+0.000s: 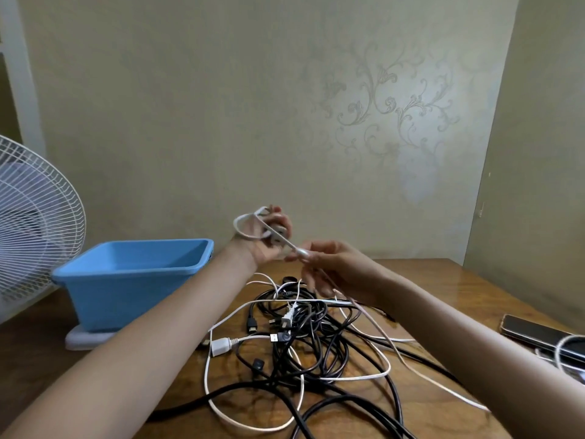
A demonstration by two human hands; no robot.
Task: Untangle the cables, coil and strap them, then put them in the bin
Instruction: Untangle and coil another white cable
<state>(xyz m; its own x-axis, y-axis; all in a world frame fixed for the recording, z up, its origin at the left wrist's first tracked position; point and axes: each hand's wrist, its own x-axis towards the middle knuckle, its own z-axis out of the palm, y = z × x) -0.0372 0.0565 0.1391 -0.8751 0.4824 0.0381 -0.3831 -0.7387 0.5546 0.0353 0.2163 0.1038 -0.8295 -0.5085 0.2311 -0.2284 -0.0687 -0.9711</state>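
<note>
At centre frame, the left hand (269, 247) grips loops of a thin white cable (243, 229); the right hand (337, 269) pinches its trailing length. Tangled black and white cables (311, 339) lie below on the wooden table (427, 280), with the blue plastic bin (126, 280) at left.

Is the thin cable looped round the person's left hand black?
No, the thin cable looped round the left hand is white, while the black cables lie tangled on the wooden table.

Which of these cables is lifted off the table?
The thin white cable looped over the left hand, its run pinched by the right hand. The black cables and other white ones lie tangled on the table.
</note>
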